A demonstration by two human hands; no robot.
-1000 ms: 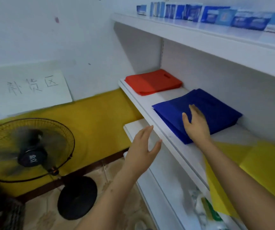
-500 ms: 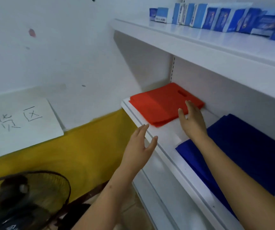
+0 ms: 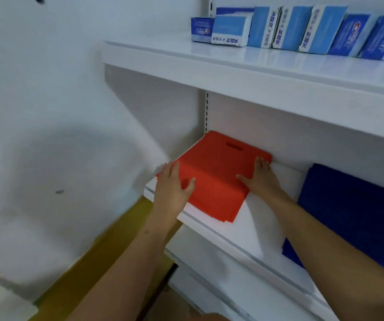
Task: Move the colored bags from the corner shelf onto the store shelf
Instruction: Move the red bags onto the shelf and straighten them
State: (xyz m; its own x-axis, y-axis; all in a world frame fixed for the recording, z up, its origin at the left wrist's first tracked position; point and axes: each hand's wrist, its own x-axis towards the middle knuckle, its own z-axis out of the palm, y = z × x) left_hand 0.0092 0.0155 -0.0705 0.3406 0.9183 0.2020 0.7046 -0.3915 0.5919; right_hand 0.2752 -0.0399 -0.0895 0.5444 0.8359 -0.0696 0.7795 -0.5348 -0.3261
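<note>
Both hands have closed in on the flat red non-woven fabric bags with a cut-out handle (image 3: 212, 179), where half a second ago only the right one touched them and the left hung short of the shelf edge. Left hand (image 3: 171, 191) now lies on the stack's left edge, thumb on top, fingers straight along the side; right hand (image 3: 261, 177) presses flat against the right edge. Neither grip has curled round anything that I can see. That red stack sits on the white metal store shelf (image 3: 239, 230), pushed toward its left end. Right of the red stack, well apart, lies a dark blue fabric bag stack (image 3: 353, 216). Above it stands a row of blue toothpaste boxes (image 3: 290, 28). Two colours look placed; this seems a squaring-up touch.
</note>
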